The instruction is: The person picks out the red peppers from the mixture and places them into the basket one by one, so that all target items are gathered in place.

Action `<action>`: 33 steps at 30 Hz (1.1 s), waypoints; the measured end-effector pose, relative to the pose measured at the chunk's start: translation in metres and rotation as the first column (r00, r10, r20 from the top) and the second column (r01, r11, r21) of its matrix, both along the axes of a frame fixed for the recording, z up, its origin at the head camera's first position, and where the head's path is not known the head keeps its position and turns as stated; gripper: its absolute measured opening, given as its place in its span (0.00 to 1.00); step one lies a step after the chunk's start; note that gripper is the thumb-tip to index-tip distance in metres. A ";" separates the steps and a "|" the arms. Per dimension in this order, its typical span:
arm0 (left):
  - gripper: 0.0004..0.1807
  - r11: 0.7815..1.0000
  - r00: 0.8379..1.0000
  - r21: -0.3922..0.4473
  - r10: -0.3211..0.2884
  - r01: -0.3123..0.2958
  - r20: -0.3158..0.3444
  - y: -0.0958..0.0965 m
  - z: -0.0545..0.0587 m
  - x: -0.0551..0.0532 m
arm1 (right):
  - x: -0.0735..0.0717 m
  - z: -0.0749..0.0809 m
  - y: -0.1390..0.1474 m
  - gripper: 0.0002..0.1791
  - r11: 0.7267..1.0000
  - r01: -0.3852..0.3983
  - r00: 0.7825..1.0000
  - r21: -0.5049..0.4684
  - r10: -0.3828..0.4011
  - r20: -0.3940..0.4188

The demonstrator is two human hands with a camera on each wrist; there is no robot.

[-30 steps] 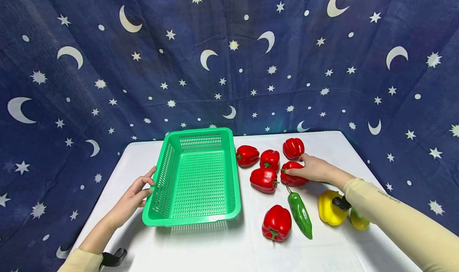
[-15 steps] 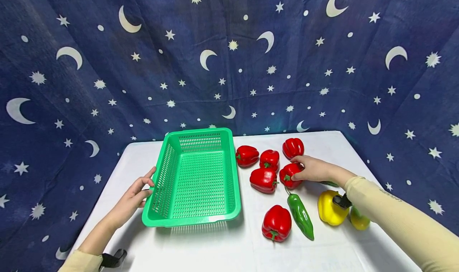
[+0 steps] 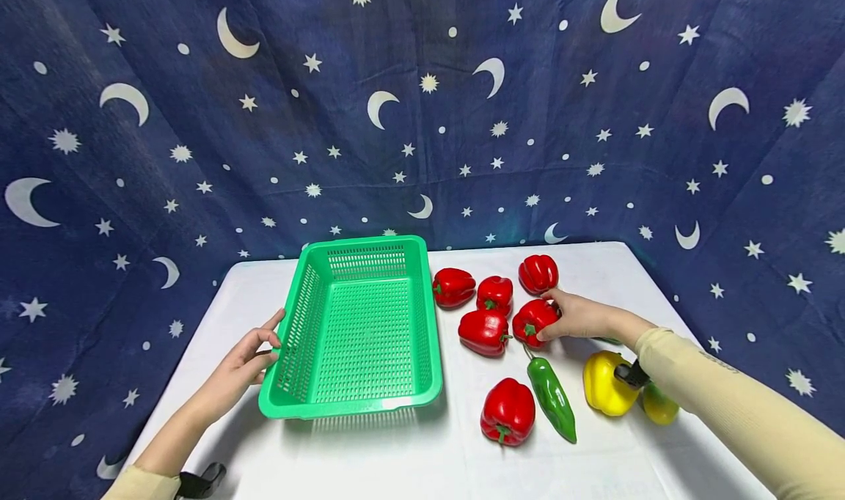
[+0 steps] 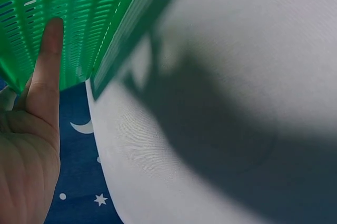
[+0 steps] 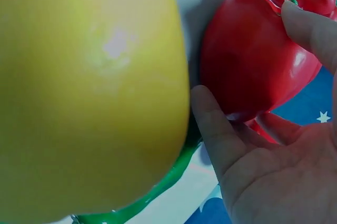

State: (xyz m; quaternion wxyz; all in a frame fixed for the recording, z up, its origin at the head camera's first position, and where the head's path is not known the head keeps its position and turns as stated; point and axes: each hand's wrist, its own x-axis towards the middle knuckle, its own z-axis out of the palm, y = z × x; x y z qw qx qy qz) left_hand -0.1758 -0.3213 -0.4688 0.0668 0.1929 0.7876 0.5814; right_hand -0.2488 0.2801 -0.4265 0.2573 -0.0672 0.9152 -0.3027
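Note:
At the left side of the green plastic basket (image 3: 350, 410), my left hand (image 3: 227, 379) touches the rim with its fingertips. The left wrist view shows a straight finger of it against the slotted outer wall. My right hand (image 3: 584, 317) holds a red bell pepper (image 3: 532, 318) at its right side, with the green stem turned to the front. In the right wrist view the fingers lie on opposite sides of that pepper (image 5: 253, 56). A second red bell pepper (image 3: 538, 273) sits just behind it. A long green pepper (image 3: 553, 401) lies in front of it.
More red bell peppers (image 3: 484, 331) lie right of the basket, one alone (image 3: 507, 412) near the front. A yellow bell pepper (image 3: 604, 383) and a yellow-green fruit (image 3: 660, 405) lie beside my right forearm. A green thing (image 3: 609, 340) is mostly hidden beneath that wrist.
My right hand has turned the red bell pepper so its stem, earlier at the left, faces the front. The long green pepper has shifted slightly. My left hand stays at the basket.

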 end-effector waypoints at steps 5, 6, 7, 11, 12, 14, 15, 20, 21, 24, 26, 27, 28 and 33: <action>0.04 1.000 1.000 0.003 0.001 -0.001 0.010 0.000 0.000 0.002 | -0.002 -0.001 0.001 0.56 0.999 0.035 0.999 -0.015 -0.035 0.036; 0.04 1.000 1.000 0.006 0.000 0.000 0.012 0.000 0.000 0.002 | -0.003 -0.001 0.001 0.56 0.999 0.045 0.998 -0.019 -0.044 0.044; 0.04 1.000 1.000 0.008 -0.004 0.004 0.011 -0.001 0.000 0.002 | -0.003 -0.001 0.001 0.55 0.999 0.046 0.998 -0.024 -0.045 0.050; 0.04 1.000 1.000 0.015 -0.005 0.005 0.015 -0.001 0.000 0.003 | -0.004 -0.004 -0.001 0.55 0.998 0.060 0.997 -0.037 -0.058 0.059; 0.04 1.000 1.000 0.016 -0.004 0.004 0.016 -0.001 0.000 0.003 | -0.004 -0.004 -0.001 0.55 0.997 0.062 0.997 -0.041 -0.060 0.058; 0.04 1.000 1.000 0.017 -0.003 0.003 0.016 -0.001 0.000 0.003 | -0.004 -0.005 -0.002 0.54 0.996 0.072 0.996 -0.055 -0.069 0.051; 0.04 1.000 1.000 0.019 -0.006 0.005 0.017 -0.001 0.000 0.003 | -0.005 -0.006 -0.003 0.53 0.995 0.076 0.996 -0.058 -0.074 0.044; 0.04 1.000 0.999 0.030 0.001 -0.002 0.033 0.000 -0.002 0.002 | -0.008 0.002 -0.002 0.51 0.987 0.114 0.993 -0.111 -0.116 -0.015; 0.04 0.999 0.999 0.034 0.005 -0.007 0.041 0.000 -0.002 0.002 | -0.008 0.005 -0.002 0.50 0.983 0.119 0.992 -0.136 -0.124 -0.028; 0.04 0.999 0.998 0.047 0.014 -0.017 0.061 -0.001 -0.003 0.002 | -0.008 0.019 -0.004 0.47 0.961 0.114 0.990 -0.253 -0.132 -0.058; 0.04 0.998 0.997 0.055 0.016 -0.020 0.069 -0.002 -0.004 0.002 | -0.009 0.029 -0.008 0.46 0.943 0.094 0.989 -0.320 -0.126 -0.080; 0.04 0.998 0.997 0.058 0.016 -0.021 0.073 -0.003 -0.005 0.002 | -0.010 0.033 -0.010 0.46 0.939 0.079 0.988 -0.335 -0.118 -0.097; 0.04 0.998 0.997 0.062 0.015 -0.020 0.074 -0.003 -0.005 0.002 | -0.010 0.037 -0.013 0.46 0.936 0.065 0.988 -0.347 -0.110 -0.112; 0.05 0.998 0.997 0.067 0.002 -0.008 0.083 0.000 -0.005 0.002 | -0.016 0.058 -0.032 0.47 0.951 0.016 0.984 -0.310 -0.071 -0.166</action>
